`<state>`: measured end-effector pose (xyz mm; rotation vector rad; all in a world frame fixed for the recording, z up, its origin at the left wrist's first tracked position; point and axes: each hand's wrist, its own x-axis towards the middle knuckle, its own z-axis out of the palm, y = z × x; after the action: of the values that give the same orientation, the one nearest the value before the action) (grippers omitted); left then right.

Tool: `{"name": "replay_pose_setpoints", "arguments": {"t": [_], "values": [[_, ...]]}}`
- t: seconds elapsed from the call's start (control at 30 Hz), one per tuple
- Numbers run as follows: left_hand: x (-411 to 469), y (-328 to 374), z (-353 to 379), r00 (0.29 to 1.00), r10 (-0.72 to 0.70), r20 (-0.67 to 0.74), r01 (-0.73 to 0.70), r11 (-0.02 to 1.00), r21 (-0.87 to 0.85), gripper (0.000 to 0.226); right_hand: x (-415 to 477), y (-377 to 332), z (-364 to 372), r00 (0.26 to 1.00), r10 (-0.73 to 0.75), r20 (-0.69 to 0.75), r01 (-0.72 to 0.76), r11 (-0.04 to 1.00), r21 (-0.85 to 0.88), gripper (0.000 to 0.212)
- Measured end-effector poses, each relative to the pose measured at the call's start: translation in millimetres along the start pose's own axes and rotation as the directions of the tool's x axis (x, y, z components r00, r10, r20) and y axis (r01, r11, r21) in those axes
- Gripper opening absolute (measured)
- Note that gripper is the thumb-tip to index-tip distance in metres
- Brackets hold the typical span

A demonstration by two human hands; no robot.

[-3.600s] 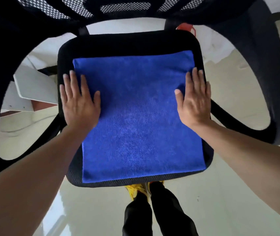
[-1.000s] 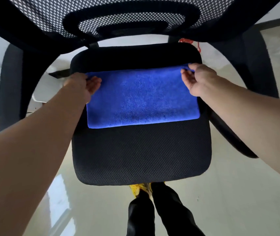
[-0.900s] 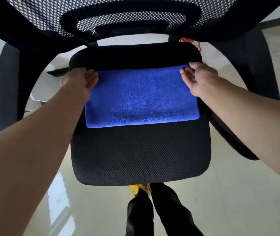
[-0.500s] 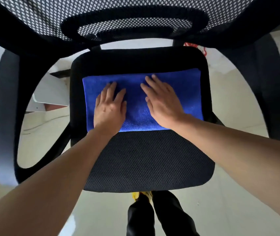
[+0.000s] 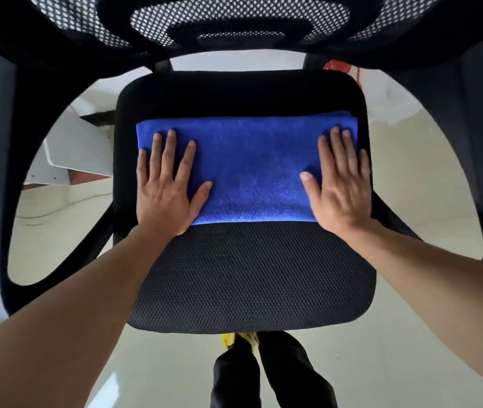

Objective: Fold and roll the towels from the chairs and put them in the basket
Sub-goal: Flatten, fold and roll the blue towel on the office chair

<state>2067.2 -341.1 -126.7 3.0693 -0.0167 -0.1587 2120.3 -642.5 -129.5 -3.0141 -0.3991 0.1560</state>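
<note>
A blue towel (image 5: 252, 169), folded into a wide band, lies across the back half of the black mesh seat of an office chair (image 5: 249, 278). My left hand (image 5: 168, 187) lies flat, fingers spread, on the towel's left end. My right hand (image 5: 341, 181) lies flat on its right end. Both palms press down and grip nothing. No basket is in view.
The chair's mesh backrest (image 5: 240, 22) fills the top and its black armrests (image 5: 481, 136) curve down both sides. A white object (image 5: 72, 148) sits on the pale floor at the left, something red (image 5: 337, 66) behind the seat. My dark trouser legs (image 5: 264, 375) stand below.
The towel went from one flat layer over the seat to a half-depth band at the back. In the last half second my hands slid apart from the towel's middle to its ends.
</note>
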Motion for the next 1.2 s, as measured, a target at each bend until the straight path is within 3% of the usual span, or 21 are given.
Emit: {"name": "replay_pose_setpoints", "arguments": {"t": [0.2,0.3,0.37,0.43,0.53,0.6,0.7,0.9,1.03,1.2], "values": [[-26,-10,-7,0.996,-0.084,0.042,0.084,0.996,-0.002,0.073,-21,22,-14,0.979,0.202,0.028,-0.203,0.978,0.041,0.07],[-36,2,-17,0.994,-0.105,0.041,0.105,0.994,-0.012,0.061,-13,11,-29,0.949,0.309,-0.069,-0.287,0.932,0.221,0.065],[-48,13,-18,1.0,-0.005,-0.004,0.005,0.999,-0.033,0.05,-3,1,-38,0.877,0.48,0.009,-0.437,0.79,0.429,0.064],[-60,21,-17,0.999,0.043,-0.009,-0.043,0.997,-0.068,0.046,9,-3,-43,0.796,0.576,0.186,-0.589,0.665,0.459,0.067],[-68,23,-17,0.999,0.006,0.048,-0.001,0.995,-0.096,0.047,21,-4,-50,0.702,0.577,0.417,-0.712,0.559,0.425,0.069],[-66,21,-22,0.998,-0.007,0.066,0.014,0.993,-0.119,0.046,26,-2,-57,0.656,0.563,0.502,-0.751,0.423,0.507,0.058],[-67,12,-32,0.995,-0.063,0.081,0.075,0.986,-0.149,0.041,26,-4,-80,0.691,0.485,0.537,-0.706,0.289,0.647,0.033],[-90,-18,-62,0.935,-0.281,0.217,0.319,0.934,-0.162,0.032,23,-67,-131,0.875,0.269,0.402,-0.482,0.423,0.767,0.037],[-105,-24,-76,0.878,-0.398,0.266,0.46,0.856,-0.237,0.031,37,-136,-130,0.901,0.137,0.413,-0.418,0.53,0.738,0.04],[-105,-34,-80,0.856,-0.437,0.276,0.512,0.793,-0.329,0.033,51,-209,-102,0.911,0.062,0.408,-0.323,0.722,0.612,0.039]]}}
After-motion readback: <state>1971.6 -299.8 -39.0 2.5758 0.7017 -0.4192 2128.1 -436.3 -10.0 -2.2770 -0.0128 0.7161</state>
